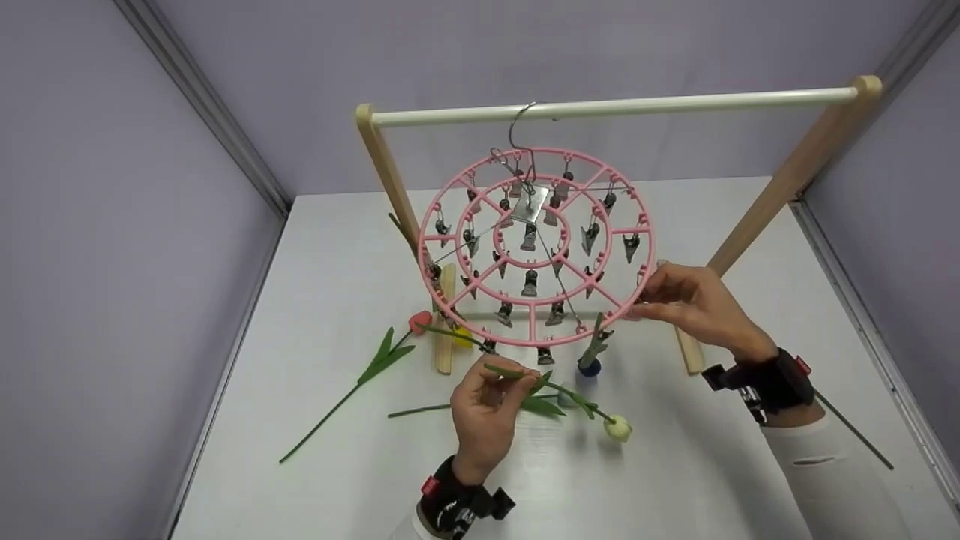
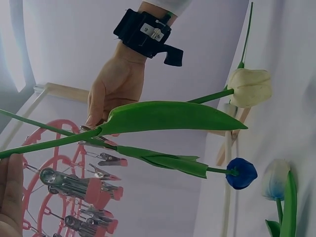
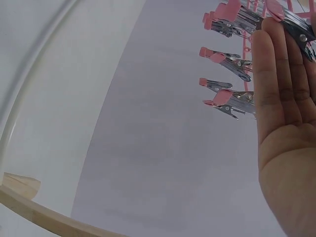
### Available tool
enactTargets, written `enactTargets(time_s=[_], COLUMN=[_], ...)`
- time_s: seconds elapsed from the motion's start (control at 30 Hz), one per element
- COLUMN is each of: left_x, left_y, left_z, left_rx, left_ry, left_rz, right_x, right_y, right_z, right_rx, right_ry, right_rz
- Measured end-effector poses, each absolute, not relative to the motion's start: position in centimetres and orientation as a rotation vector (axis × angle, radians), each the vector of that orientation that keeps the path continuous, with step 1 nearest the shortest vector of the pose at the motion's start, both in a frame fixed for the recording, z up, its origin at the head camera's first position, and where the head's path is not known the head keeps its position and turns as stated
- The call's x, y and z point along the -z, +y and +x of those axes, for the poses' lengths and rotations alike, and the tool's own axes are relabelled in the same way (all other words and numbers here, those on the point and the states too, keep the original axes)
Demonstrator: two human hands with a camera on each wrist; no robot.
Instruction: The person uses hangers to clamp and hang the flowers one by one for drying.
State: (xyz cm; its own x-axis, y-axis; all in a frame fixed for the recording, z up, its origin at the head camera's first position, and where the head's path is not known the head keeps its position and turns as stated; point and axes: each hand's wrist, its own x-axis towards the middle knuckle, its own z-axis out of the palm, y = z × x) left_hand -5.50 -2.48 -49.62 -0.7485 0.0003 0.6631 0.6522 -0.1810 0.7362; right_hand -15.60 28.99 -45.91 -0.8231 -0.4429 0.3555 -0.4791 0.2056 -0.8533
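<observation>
My left hand (image 1: 486, 420) pinches the green stem of a white tulip (image 1: 618, 428) between thumb and fingers, its bloom pointing right. Above it, a round pink clip hanger (image 1: 532, 343) hangs by its hook, with many small metal clips around its rings. At the hanger's right rim, my right hand (image 1: 694, 304) pinches a clip between thumb and fingers; in the right wrist view that clip (image 3: 291, 22) lies at the fingertips. A blue tulip (image 1: 589, 367) hangs bloom-down from the near rim. In the left wrist view the white tulip (image 2: 250, 88) crosses close to the blue one (image 2: 241, 173).
A white rail (image 1: 615, 108) on wooden legs (image 1: 780, 180) carries the hanger. On the white table lie a red tulip (image 1: 420, 322) and a pale blue-white tulip (image 1: 567, 395). A yellow bloom (image 1: 462, 336) shows below the hanger's left side. Another stem (image 1: 855, 431) lies at right.
</observation>
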Motion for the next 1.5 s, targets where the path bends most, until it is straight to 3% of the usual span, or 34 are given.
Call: enactTargets(time_s=[1.5], left_x=[49.3], left_y=[-3.5], left_z=[-5.7], left_rx=[1.891], left_ry=[-1.64], left_rz=[-0.788], right_x=[46.8], right_y=[24.7], right_z=[-12.1], right_rx=[-1.742], right_ry=[-2.244], right_rz=[1.153])
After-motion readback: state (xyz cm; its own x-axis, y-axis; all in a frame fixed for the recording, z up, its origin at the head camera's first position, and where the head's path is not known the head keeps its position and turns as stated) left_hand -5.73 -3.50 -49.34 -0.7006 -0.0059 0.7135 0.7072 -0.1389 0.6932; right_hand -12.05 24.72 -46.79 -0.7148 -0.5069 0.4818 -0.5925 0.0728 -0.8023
